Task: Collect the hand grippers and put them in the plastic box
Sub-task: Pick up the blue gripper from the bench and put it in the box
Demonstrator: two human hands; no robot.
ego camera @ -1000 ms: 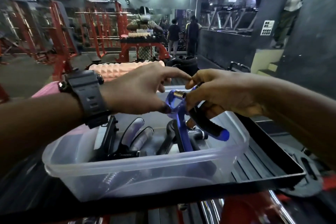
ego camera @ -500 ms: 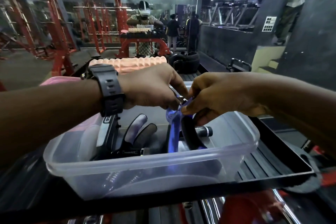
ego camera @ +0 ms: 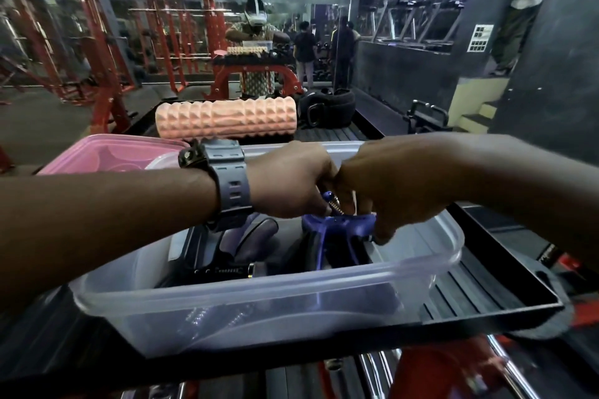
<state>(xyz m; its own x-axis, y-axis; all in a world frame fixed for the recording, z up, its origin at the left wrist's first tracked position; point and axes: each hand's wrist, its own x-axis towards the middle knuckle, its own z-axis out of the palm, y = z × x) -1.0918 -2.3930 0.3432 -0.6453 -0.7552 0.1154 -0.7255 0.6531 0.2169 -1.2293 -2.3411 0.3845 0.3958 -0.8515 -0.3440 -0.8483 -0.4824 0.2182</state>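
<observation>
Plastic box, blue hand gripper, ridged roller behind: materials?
Plastic box: clear, slightly frosted plastic; contents show through the wall. Blue hand gripper: glossy moulded plastic frame, with a coiled spring that glints like metal. Foam roller: matte peach, knobbed surface, probably foam.

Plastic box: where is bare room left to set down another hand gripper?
Plastic box: the right end, between the blue hand gripper and the right wall, looks bare. The left and middle are crowded with black hand grippers. The tray floor right of the box is also free.
</observation>
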